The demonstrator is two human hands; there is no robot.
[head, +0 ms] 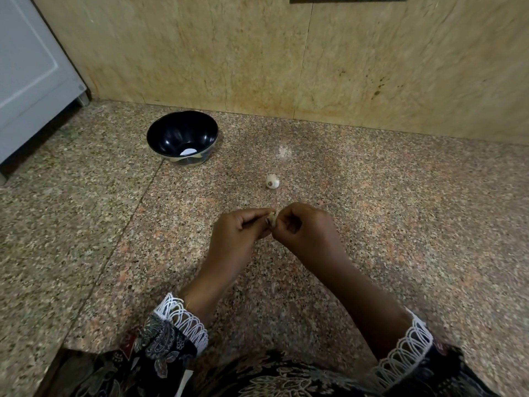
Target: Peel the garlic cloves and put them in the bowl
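A small pale garlic clove (pixel 271 218) is held between my two hands just above the speckled granite counter. My left hand (pixel 239 236) pinches it from the left with thumb and forefinger. My right hand (pixel 305 229) meets it from the right, fingers curled, pinching at its skin. Most of the clove is hidden by my fingertips. A whole garlic bulb (pixel 272 181) lies on the counter just beyond my hands. The black bowl (pixel 160 130) stands farther back on the left, with only a pale spot showing on its bottom.
A tan stone wall (pixel 257 53) rises right behind the counter. A white appliance side (pixel 28 75) stands at the far left. The counter's front edge (pixel 57 353) runs at the lower left, by my patterned clothing.
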